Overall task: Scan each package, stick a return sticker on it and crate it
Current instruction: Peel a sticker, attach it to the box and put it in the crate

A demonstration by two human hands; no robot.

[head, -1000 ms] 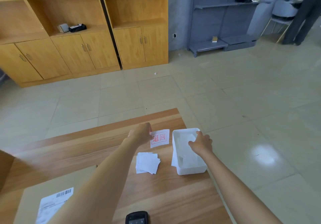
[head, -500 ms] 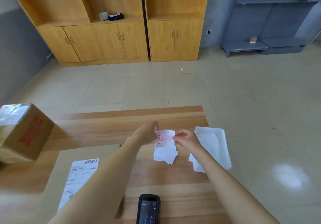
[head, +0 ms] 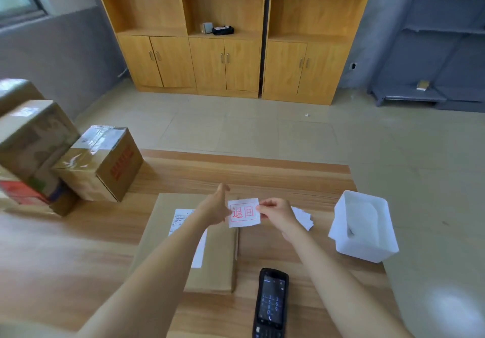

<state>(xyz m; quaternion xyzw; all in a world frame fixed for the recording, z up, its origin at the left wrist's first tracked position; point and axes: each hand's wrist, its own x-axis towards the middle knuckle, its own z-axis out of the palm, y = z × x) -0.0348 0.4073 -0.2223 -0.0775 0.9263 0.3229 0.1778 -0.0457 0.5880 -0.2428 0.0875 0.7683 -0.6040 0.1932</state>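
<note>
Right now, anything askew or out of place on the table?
The white bin sits at the table's right edge and seems to overhang it. The loose sticker pile behind the right hand is fanned out unevenly. Nothing looks spilled or damaged.

Left arm [head: 168, 264] covers much of the shipping label [head: 181, 219], print too small to read; left hand [head: 214, 208] hides its own contact with the return sticker [head: 244, 213]. Right hand [head: 275, 213] hides most of the loose sticker pile [head: 302, 217]. Stacked boxes [head: 31, 138] blurred, cut by left edge; scanner [head: 270, 303] cut by bottom edge.
</note>
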